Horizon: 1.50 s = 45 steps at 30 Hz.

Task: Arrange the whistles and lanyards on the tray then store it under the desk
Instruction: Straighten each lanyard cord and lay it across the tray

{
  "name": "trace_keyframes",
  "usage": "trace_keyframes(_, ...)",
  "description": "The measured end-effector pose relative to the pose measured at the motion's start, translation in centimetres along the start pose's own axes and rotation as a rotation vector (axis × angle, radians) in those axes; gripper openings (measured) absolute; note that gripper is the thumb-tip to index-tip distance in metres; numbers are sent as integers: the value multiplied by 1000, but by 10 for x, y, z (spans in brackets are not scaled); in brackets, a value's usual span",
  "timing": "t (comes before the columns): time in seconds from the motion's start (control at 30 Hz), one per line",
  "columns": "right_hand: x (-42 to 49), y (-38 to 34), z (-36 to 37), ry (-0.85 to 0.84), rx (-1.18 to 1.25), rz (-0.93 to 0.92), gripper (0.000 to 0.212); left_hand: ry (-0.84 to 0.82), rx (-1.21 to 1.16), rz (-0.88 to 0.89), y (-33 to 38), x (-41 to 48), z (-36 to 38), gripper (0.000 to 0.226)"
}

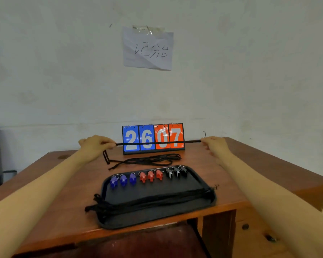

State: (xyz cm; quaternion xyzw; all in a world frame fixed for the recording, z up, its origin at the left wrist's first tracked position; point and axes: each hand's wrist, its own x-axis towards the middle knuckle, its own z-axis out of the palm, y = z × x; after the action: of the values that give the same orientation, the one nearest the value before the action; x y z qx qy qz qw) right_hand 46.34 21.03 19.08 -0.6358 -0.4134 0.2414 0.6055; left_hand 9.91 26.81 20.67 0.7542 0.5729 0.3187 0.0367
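- Two bare forearms reach forward, one on either side of the tray [153, 191]. Past it, the left hand [93, 146] and right hand [214, 146] are raised above the table [63, 192]. Each pinches one end of a black taut lanyard [157, 143], held level between them.
- The black tray lies at the table's near edge. A row of whistles [150, 175] lies along its far rim: three blue, three red, three black.
- Laid lanyards [138, 203] stretch across the tray's near part.
- Loose lanyards [149, 160] lie tangled on the wooden table just behind the tray.
- Further behind the tray stands a scoreboard [153, 138] reading 26 and 07.
- Beyond that is a white wall with a taped paper note [147, 49].
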Motion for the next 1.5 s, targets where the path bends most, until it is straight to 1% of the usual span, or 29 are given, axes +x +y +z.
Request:
trace_keyframes(0.07, -13, 18, -1, -37, -132, 38, 19, -81, -13, 17, -17, -20, 9, 19)
trace_keyframes(0.13, -24, 32, -3, -98, -323, 61, 27, -144, 29, 34, -30, -39, 17, 8)
trace_keyframes(0.2, -35, 43, -5, -142, -513, 80, 31, -201, 55, 22, -39, -54, 24, 9)
trace_keyframes(0.23, -39, 48, -6, -151, -560, 90, 32, -214, 65, 14, -43, -60, 28, 10)
trace_keyframes(0.37, -49, 66, -12, -135, -629, 92, 27, -203, 114, 22, -44, -80, 38, 14)
trace_keyframes(0.53, -50, 79, -15, -108, -697, 84, 13, -211, 141, 3, -42, -91, 47, 11)
trace_keyframes(0.73, -53, 83, -13, -120, -761, 91, 22, -214, 175, 8, -40, -94, 57, 19)
trace_keyframes(0.8, -58, 81, -12, -73, -811, 48, 31, -202, 214, 32, -38, -95, 58, 25)
trace_keyframes(0.83, -59, 81, -11, -44, -829, -3, 34, -188, 233, 55, -38, -96, 58, 28)
trace_keyframes(0.9, -61, 80, -10, -29, -833, -173, 34, -182, 250, 114, -36, -97, 61, 32)
trace_keyframes(0.93, -62, 80, -8, -52, -846, -261, 33, -198, 253, 145, -34, -98, 62, 34)
trace_keyframes(1.0, -64, 80, -5, -170, -914, -380, 32, -261, 273, 177, -29, -99, 65, 40)
trace_keyframes(1.07, -66, 84, -2, -328, -1031, -415, 32, -329, 314, 167, -23, -101, 67, 46)
trace_keyframes(1.13, -68, 88, -2, -410, -1139, -413, 31, -367, 337, 154, -22, -102, 70, 49)
trace_keyframes(1.23, -70, 92, -4, -384, -1155, -433, 28, -361, 289, 154, -25, -104, 73, 46)
trace_keyframes(1.33, -68, 91, -6, -343, -1149, -451, 26, -348, 241, 165, -28, -106, 72, 38)
trace_keyframes(1.5, -65, 91, -11, -374, -1153, -378, 27, -313, 194, 168, -30, -109, 73, 28)
